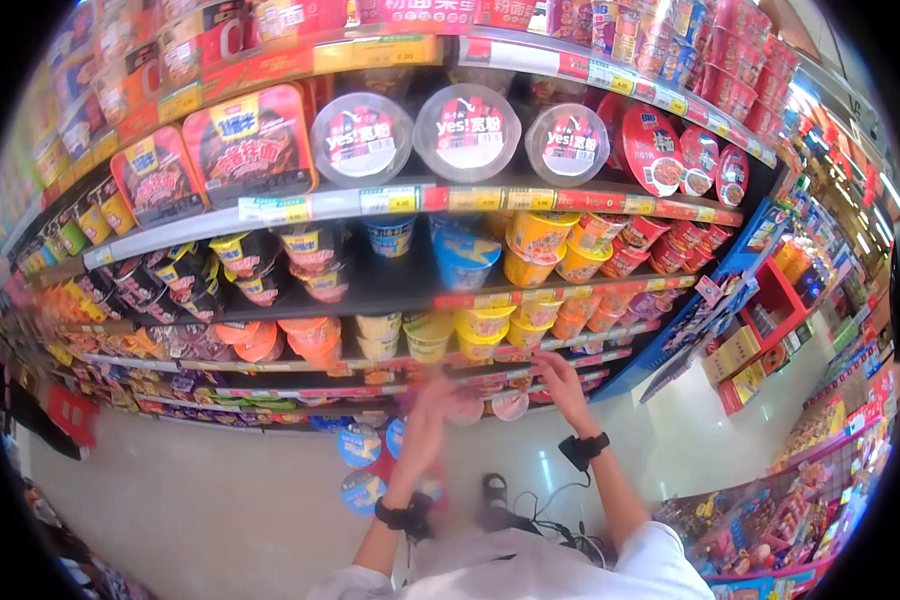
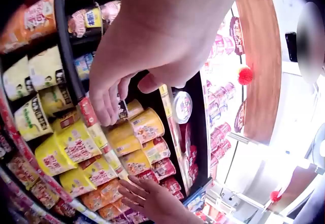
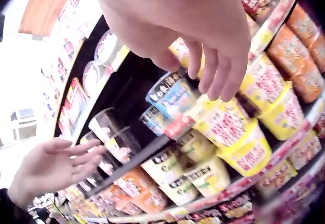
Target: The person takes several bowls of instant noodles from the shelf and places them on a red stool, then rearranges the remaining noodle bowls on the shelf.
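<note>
Both bare hands are held out before a shelf of instant noodle tubs, and no item shows in either. My left hand [image 1: 430,415], blurred in the head view, has its fingers loosely bent; the left wrist view shows this hand [image 2: 147,56] overlapping the shelf edge. My right hand [image 1: 562,388] is raised at the right with relaxed fingers, and in the right wrist view the hand [image 3: 203,36] overlaps yellow tubs [image 3: 226,125]. A blue tub [image 1: 465,258] stands tilted at the front of the middle shelf, beside yellow tubs [image 1: 532,250].
Several blue-lidded tubs [image 1: 360,447] are on the floor near my foot [image 1: 495,488]. Clear-lidded bowls [image 1: 467,130] line the shelf above. A blue panel [image 1: 660,325] borders the shelf's right end; a snack rack [image 1: 790,500] stands at the lower right. Cables [image 1: 560,530] hang by my body.
</note>
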Demonstrator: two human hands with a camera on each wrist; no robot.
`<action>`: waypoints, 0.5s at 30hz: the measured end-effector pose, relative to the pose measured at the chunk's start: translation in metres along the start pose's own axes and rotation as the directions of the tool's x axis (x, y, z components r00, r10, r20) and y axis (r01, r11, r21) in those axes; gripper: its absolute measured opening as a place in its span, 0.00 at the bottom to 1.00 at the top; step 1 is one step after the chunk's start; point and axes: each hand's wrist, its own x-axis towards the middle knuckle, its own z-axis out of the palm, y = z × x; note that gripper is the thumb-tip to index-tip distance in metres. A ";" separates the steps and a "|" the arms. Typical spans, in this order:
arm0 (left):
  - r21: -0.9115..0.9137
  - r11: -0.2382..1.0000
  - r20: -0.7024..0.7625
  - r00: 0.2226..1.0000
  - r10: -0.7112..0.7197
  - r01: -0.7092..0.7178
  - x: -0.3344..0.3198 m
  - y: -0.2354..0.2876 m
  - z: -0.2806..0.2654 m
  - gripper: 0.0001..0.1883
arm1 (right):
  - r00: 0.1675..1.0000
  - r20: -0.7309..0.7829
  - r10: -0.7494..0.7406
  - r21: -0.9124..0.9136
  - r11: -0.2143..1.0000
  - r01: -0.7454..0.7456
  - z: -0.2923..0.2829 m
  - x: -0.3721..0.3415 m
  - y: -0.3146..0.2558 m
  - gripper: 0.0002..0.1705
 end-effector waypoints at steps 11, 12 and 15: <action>0.341 0.931 -0.259 0.939 0.225 -0.129 0.200 -0.005 0.046 0.26 | 0.994 -0.059 -0.087 0.230 0.968 0.099 0.051 0.179 -0.020 0.28; 0.240 0.967 -0.293 0.943 0.161 -0.090 0.214 -0.005 0.043 0.25 | 0.995 -0.017 -0.102 0.246 0.964 0.103 0.055 0.188 -0.013 0.32; 0.224 0.974 -0.413 0.904 0.113 -0.019 0.247 -0.021 0.032 0.28 | 0.987 0.026 -0.157 0.375 0.917 0.135 0.068 0.204 0.000 0.33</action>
